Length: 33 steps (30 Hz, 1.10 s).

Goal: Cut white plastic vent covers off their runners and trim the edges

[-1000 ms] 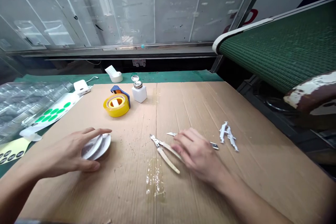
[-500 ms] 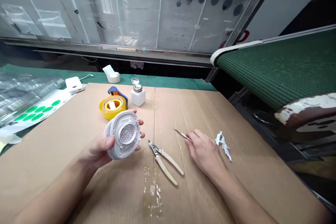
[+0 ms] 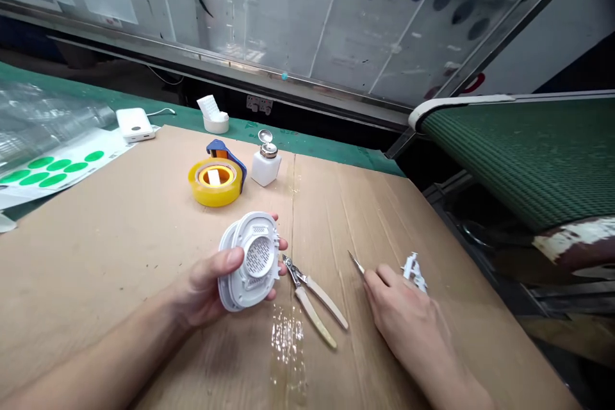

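The left hand (image 3: 211, 285) has its fingers clenched round a white plastic housing (image 3: 250, 262), grated face up, just beside the wood-handled cutters (image 3: 312, 301). The right hand's (image 3: 403, 314) fingers pinch a slim knife (image 3: 356, 262), its bare steel blade angled forward, near a white plastic sprue (image 3: 414, 269) on the cardboard (image 3: 120, 237).

The left hand (image 3: 206, 285) holds a white plastic housing (image 3: 250, 262) with a grille, above cardboard (image 3: 120, 269). The right hand (image 3: 403, 314) grips a craft knife (image 3: 356, 262), blade pointing to eleven o'clock. Pliers (image 3: 312, 298) lie between the hands. Plastic sprue (image 3: 414, 272) lies at the right hand's twelve o'clock. Yellow tape (image 3: 214, 184) sits at the housing's eleven o'clock, a white bottle (image 3: 266, 165) at its twelve.
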Motion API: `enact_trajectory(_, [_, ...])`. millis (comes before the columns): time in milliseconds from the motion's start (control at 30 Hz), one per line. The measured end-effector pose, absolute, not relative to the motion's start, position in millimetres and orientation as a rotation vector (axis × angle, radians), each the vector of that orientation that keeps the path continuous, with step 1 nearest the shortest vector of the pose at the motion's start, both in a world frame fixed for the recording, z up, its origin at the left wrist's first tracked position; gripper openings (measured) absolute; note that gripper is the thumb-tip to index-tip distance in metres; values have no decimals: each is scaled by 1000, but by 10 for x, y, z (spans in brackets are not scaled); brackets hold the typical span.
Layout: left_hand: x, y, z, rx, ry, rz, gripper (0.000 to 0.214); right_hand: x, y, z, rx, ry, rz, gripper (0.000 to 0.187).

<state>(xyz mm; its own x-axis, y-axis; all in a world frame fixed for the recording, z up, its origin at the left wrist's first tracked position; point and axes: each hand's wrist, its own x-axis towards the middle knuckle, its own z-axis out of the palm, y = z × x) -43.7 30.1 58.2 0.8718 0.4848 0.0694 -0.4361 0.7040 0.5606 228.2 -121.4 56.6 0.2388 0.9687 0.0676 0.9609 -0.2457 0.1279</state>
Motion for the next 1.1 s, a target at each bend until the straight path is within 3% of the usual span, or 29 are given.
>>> enact_trajectory(200, [-426, 267, 587, 551, 27, 448, 77, 2359, -1370, 658, 2535, 2039, -106, 30])
enact_trajectory(333, [-419, 251, 585, 562, 37, 440, 77, 2365, -1205, 613, 2606, 1966, -115, 33])
enact_trajectory(600, [-439, 205, 687, 505, 72, 412, 58, 2155, -1029, 649, 2585, 1850, -140, 20])
enact_trajectory(833, [-442, 186, 701, 409, 24, 357, 62, 2338, -1410, 665, 2607, 1852, -131, 31])
enact_trajectory(1100, [-390, 154, 589, 267, -8, 156, 75, 2401, -1427, 1074, 2567, 2400, -142, 23])
